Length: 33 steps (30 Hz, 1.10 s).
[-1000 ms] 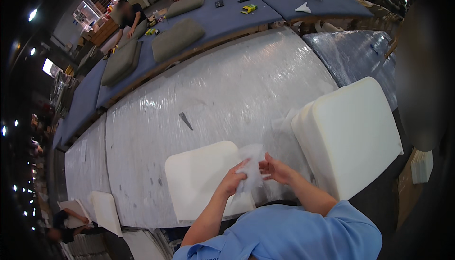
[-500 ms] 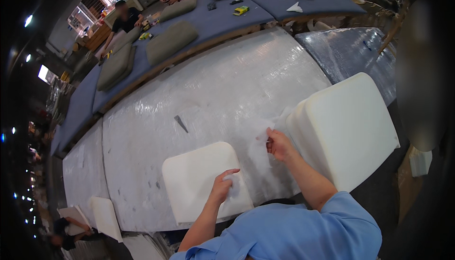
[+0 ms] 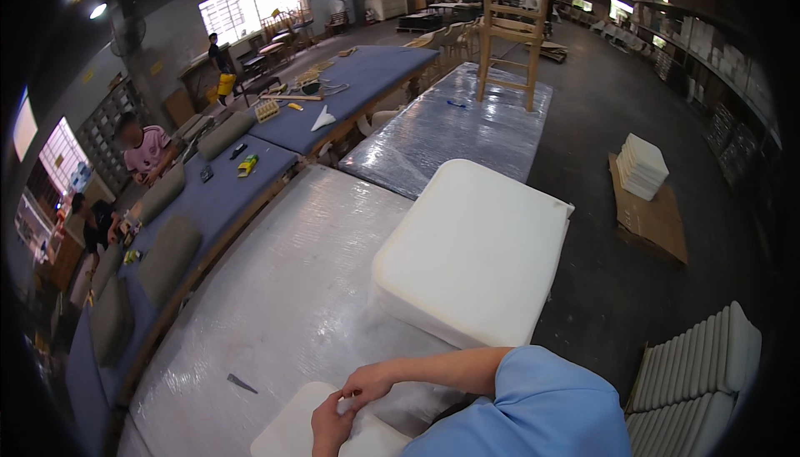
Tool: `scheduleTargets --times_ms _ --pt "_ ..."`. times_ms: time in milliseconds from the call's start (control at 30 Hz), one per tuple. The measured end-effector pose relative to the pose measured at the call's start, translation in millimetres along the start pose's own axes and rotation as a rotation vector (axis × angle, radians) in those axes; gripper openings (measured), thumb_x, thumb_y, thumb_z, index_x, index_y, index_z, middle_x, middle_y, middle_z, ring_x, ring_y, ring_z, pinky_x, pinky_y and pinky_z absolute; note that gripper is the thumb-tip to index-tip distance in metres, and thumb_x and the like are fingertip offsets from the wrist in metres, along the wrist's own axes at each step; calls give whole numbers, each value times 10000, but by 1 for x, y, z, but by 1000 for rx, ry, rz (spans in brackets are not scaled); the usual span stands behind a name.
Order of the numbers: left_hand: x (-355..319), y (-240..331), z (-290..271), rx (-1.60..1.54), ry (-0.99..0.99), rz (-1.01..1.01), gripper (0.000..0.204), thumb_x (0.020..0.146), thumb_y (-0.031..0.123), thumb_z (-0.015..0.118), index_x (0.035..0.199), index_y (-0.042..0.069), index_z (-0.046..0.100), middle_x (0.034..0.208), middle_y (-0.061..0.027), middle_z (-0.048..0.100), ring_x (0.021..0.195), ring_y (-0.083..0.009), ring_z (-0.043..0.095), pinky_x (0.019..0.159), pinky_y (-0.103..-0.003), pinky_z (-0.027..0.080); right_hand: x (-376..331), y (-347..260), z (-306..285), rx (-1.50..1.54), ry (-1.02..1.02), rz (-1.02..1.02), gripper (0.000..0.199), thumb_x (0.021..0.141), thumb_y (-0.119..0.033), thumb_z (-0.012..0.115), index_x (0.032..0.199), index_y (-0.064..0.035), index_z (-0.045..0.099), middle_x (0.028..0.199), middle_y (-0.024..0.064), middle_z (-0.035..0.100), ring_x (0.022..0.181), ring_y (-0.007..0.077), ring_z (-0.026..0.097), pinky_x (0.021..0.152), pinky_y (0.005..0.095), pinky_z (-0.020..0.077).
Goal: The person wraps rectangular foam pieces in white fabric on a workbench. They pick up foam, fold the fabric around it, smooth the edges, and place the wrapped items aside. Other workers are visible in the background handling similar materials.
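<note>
My left hand (image 3: 330,425) and my right hand (image 3: 369,384) meet at the fingertips above a white cushion pad (image 3: 287,424) with rounded corners, at the lower edge of the view. Both hands have curled fingers pressed together; whatever lies between them is too small to make out. The pad rests on a plastic-wrapped table (image 3: 275,290), partly covered by my hands. Beyond my right forearm stands a thick stack of white pads (image 3: 479,249). A small dark grey tapered piece (image 3: 242,384) lies left of the single pad.
A blue-topped bench (image 3: 275,157) runs along the left, holding grey-green cushions (image 3: 171,244); two people sit behind it. A wooden chair frame (image 3: 510,36) stands on another wrapped table (image 3: 450,136). Right, on the floor, are a pad stack (image 3: 643,165) on cardboard and ribbed grey cushions (image 3: 692,374).
The view has swung to the right. My hands, apart before with white fluff at the right one, have come together over the single pad.
</note>
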<state>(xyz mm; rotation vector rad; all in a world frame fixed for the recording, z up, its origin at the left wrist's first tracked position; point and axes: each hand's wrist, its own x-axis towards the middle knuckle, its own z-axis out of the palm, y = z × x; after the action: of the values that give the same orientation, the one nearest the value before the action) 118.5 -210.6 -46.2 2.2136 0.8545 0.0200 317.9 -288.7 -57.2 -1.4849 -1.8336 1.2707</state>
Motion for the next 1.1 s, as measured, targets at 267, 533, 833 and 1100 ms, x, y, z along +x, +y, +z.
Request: scheduleTargets --times_ms 267,533,833,1100 --pt "-7 -28 -19 45 -104 -120 422 871 440 744 1059 62 760 1085 -190 736 1049 -346 688 922 -447 523 -11 36 7 -36 4 118 277 885 -295 689 986 -38 713 849 199 703 804 347 675 749 473 515" --pt "-25 4 -36 -270 -215 19 891 798 173 813 1574 141 375 1457 -140 569 1307 -312 570 1085 -385 457 -10 5 0 194 -98 190 221 889 -192 704 1035 -30 739 904 143 731 820 266 679 778 387 519" --pt "-42 -45 -19 -435 -236 -254 286 906 181 671 1155 50 721 1000 -139 736 926 -231 683 854 -346 525 16 1 -7 108 -326 193 424 870 -191 758 1266 -62 681 1113 142 720 1015 263 668 917 376 506" --pt "-55 -55 -12 -502 -157 -191 262 934 203 678 1120 26 732 926 -91 732 849 -170 658 796 -321 524 42 -23 8 -235 -306 -8 466 883 -331 770 1261 -75 677 1286 160 667 1133 332 639 972 410 505"
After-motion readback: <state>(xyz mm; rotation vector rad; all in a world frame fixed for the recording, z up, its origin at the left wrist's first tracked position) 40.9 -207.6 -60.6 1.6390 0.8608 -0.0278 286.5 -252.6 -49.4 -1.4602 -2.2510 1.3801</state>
